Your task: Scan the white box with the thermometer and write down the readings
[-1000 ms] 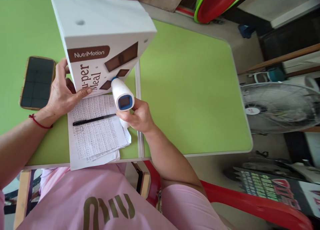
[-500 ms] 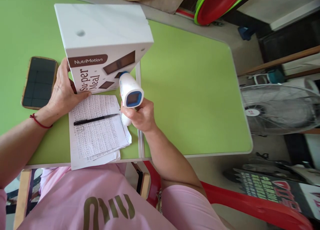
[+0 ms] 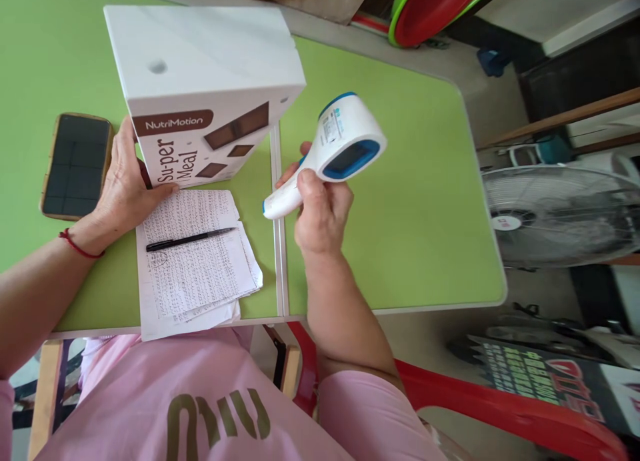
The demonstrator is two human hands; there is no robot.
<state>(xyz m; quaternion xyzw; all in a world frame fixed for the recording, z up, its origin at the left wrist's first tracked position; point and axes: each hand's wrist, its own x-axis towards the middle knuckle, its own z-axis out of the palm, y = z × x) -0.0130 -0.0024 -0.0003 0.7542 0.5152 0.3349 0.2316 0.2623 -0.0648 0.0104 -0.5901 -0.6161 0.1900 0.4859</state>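
Note:
A white carton [image 3: 200,54] printed "NutriMotion Su-per Meal" stands on the green table. My left hand [image 3: 125,181] grips its lower left edge, thumb across the front and fingers partly hidden behind it. To the right, my right hand [image 3: 323,211] is wrapped round the handle of a white and blue infrared thermometer [image 3: 345,134], raised above the table with its dark screen tilted up toward me. Handwritten papers [image 3: 200,281] lie in front of the carton, with a black pen [image 3: 190,239] across them. Left of my left hand rests a phone [image 3: 77,164], its screen dark.
The green table [image 3: 400,234] has a metal seam right of the papers. Beyond its right edge stands a fan [image 3: 560,217]. A red chair [image 3: 475,401] is at the lower right, and red and green basins [image 3: 435,11] are at the back.
My right hand has drawn the thermometer away from the carton's front, to the right, and turned it sideways. My left hand still holds the carton, which has barely shifted.

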